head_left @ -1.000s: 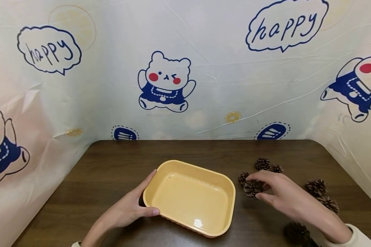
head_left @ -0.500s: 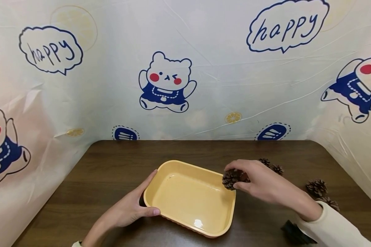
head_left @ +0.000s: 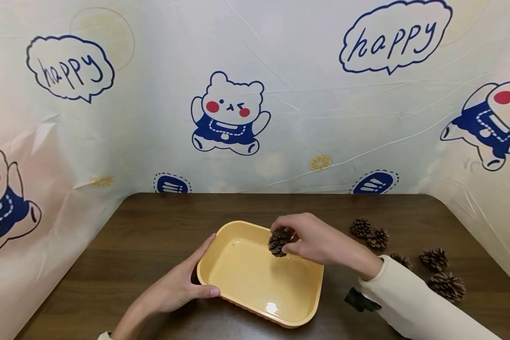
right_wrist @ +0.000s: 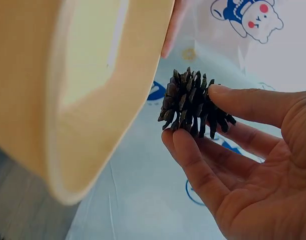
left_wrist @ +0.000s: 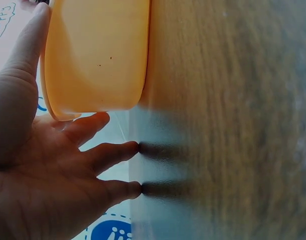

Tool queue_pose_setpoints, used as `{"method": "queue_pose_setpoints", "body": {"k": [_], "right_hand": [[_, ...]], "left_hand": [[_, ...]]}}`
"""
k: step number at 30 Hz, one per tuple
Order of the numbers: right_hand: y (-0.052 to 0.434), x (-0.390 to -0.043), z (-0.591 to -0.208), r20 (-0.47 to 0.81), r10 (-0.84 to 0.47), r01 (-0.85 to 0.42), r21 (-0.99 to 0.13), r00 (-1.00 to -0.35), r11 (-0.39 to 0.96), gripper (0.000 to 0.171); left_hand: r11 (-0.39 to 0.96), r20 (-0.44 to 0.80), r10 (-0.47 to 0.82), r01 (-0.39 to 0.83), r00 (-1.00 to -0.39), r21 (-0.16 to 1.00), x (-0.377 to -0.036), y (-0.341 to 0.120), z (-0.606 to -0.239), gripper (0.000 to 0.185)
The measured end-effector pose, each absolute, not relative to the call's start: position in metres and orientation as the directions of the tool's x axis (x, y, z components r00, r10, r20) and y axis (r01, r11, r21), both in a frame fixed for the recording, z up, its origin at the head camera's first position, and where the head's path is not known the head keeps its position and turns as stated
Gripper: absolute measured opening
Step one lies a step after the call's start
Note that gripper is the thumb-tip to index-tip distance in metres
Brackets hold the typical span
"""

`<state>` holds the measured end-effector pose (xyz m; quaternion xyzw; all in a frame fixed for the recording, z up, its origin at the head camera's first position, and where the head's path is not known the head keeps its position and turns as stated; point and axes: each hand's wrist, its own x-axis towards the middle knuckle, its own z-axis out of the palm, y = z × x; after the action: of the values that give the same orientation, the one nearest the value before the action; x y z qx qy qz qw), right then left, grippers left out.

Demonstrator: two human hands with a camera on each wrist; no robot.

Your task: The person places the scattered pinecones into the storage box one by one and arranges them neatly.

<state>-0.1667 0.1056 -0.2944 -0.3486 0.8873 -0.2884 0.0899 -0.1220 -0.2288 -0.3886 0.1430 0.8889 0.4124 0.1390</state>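
A yellow rectangular baking dish (head_left: pixel 255 281) stands on the table, turned slightly. My left hand (head_left: pixel 178 282) holds its left end, thumb at the front rim and a finger along the far left corner. In the left wrist view, the lower fingers of that hand (left_wrist: pixel 67 160) reach down to the tabletop beside the dish wall (left_wrist: pixel 97 55). My right hand (head_left: pixel 316 238) pinches a brown pine cone (head_left: pixel 279 242) over the dish's back right part. The right wrist view shows the pine cone (right_wrist: pixel 193 105) between thumb and fingertips, apart from the dish rim (right_wrist: pixel 158 65).
Several pine cones lie on the table to the right: a pair (head_left: pixel 378 238) at the back, others (head_left: pixel 434 259) farther right, and one (head_left: pixel 401 259) partly behind the right sleeve (head_left: pixel 416 293). A printed cloth (head_left: pixel 280 141) closes off the dark wooden table's (head_left: pixel 161 226) back and sides.
My right hand has picked up a pine cone from the right side of the table and carried it left over the dish. The left hand and the dish have stayed in place.
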Motion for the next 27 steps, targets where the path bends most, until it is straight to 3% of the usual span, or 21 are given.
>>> {"method": "queue_pose_setpoints", "body": {"k": [12,27], "right_hand": [[0.057,-0.19,-0.3,0.04,-0.733,-0.616,-0.574,-0.679,0.539,0.03],[0.018,-0.216,-0.329,-0.022,-0.746,-0.576,-0.619,-0.666,0.533,0.033]], "left_hand": [[0.624,-0.141,0.364,0.129,-0.921,0.771,-0.121,-0.23,-0.388,0.112],[0.628,-0.163,0.363,0.112,-0.918,0.77,-0.121,-0.229,-0.388,0.113]]}}
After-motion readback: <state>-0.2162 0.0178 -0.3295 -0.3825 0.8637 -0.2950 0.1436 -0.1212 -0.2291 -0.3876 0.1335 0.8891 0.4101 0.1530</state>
